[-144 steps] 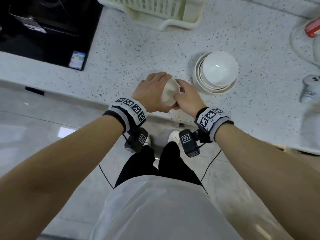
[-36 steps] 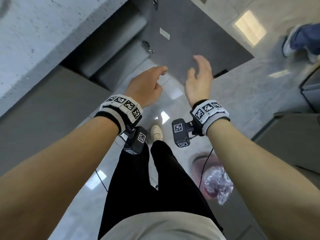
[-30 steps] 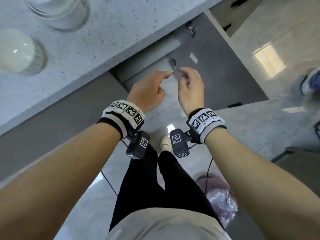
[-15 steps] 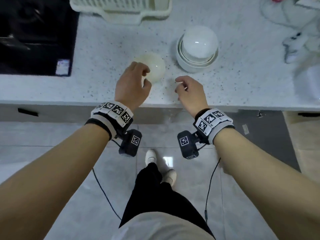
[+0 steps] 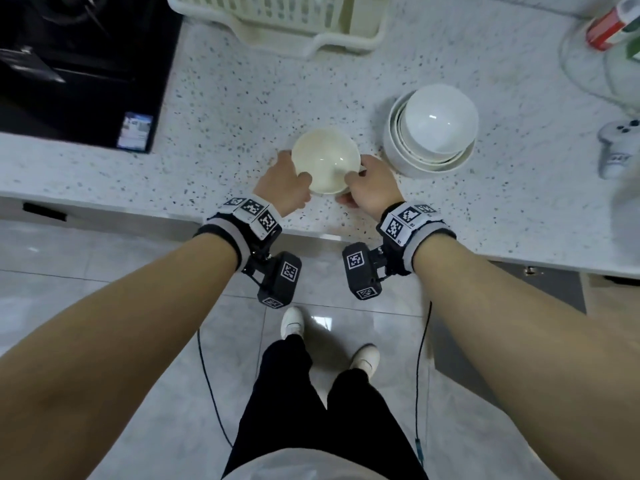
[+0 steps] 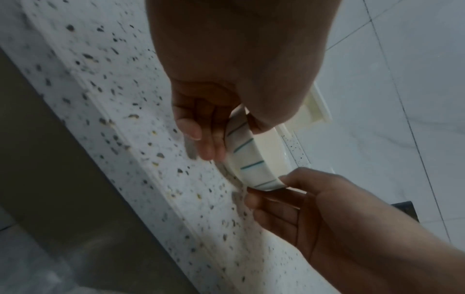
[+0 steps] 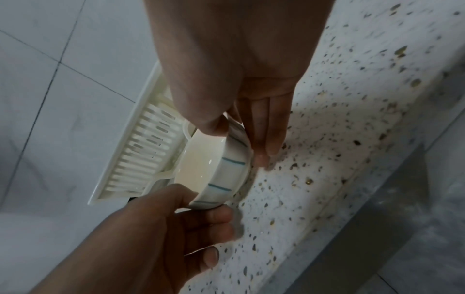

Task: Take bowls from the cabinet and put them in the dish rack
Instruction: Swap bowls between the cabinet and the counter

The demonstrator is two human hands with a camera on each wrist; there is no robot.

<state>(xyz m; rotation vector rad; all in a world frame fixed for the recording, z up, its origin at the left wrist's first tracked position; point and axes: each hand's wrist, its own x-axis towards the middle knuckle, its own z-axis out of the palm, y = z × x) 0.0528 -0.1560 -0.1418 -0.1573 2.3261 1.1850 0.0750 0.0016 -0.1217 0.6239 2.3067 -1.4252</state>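
Left hand: your left hand (image 5: 284, 184) grips the near-left side of the small bowl (image 5: 325, 161), thumb hooked over the rim and fingers (image 6: 203, 137) curled under the wall.
Right hand: your right hand (image 5: 370, 188) grips the opposite side the same way, thumb on the rim, fingers (image 7: 266, 127) running down the outer wall toward the bench (image 5: 242, 109).
Small bowl: it's mouth-up between your two hands, cream inside, with thin teal stripes down the outside as the wrist views show. It sits at or just above the speckled bench near the front edge; whether the foot touches, you can't tell.
Stack of bowls: just right of your right hand, a nest of white bowls (image 5: 433, 133) sits on the bench, the top one turned upside down.
Dish rack: the cream dish rack (image 5: 294, 19) stands at the back of the bench, well apart from the bowl you're holding.
Cooktop: a black cooktop (image 5: 79, 64) is set into the bench on your left.
Far right: a red-and-white bottle (image 5: 613, 22) and a white controller-like object (image 5: 618, 147) at the bench's right end.
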